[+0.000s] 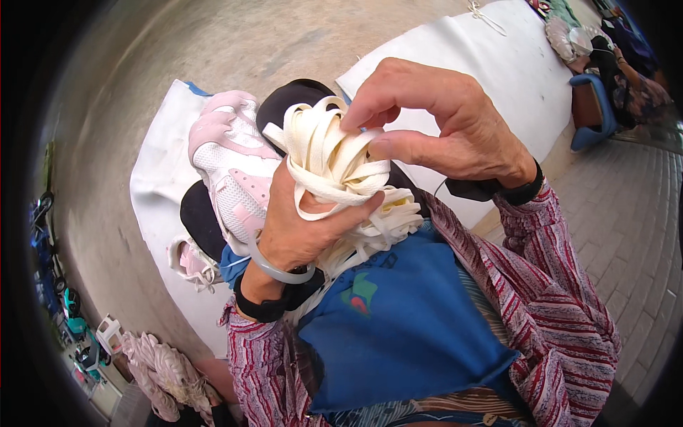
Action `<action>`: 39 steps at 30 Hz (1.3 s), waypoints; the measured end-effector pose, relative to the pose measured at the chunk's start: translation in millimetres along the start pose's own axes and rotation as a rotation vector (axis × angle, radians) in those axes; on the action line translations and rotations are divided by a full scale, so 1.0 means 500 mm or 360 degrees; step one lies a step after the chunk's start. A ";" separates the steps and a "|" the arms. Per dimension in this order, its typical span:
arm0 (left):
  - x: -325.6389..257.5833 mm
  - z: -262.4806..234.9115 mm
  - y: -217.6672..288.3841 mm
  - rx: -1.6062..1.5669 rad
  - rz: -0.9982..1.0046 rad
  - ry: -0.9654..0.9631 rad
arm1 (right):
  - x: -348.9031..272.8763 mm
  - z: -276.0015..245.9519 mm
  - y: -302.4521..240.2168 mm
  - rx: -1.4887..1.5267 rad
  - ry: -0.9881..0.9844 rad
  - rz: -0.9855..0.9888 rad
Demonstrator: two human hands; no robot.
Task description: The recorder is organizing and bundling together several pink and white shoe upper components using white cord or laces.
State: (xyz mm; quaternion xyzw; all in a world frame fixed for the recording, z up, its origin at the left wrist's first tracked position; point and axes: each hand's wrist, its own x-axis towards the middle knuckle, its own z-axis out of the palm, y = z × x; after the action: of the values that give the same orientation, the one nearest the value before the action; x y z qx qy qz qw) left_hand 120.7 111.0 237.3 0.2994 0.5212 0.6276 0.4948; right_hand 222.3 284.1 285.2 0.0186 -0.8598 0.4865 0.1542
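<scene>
A thick looped bundle of flat cream shoelaces (334, 160) is gripped by my left hand (299, 213), whose fingers and thumb wrap around it from below. At the bundle's upper right, my right hand (441, 124) pinches one strand of lace between thumb and index finger. Left of the bundle lies an unlaced white and pink sneaker (235, 160), partly hidden by my left hand. More cream laces (388, 228) rest beneath my left hand on my lap, over a blue apron (405, 320).
White sheets (519, 85) cover part of the concrete floor. A second laced pink and white shoe (192, 260) sits at the left. Piles of pale shoes (160, 370) are at lower left. A person sits near a blue chair (594, 114) at upper right.
</scene>
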 end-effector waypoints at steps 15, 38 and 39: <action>-0.016 -0.023 0.015 -0.0001 -0.0040 -0.0109 | 0.018 0.007 0.004 0.0024 0.0024 -0.0229; -0.821 -0.317 0.136 0.0840 0.0620 0.2091 | 0.031 -0.272 0.228 0.0678 0.1066 0.0270; -0.843 -0.314 0.136 0.0764 0.0595 0.2274 | 0.015 -0.322 0.261 0.0787 0.1240 0.0274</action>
State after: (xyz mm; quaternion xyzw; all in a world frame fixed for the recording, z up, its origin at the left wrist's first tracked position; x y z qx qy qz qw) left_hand 99.2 -336.1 317.5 0.0039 0.7763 0.6114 -0.1537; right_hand 231.0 489.2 255.8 -0.2007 -0.5945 0.6585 0.4155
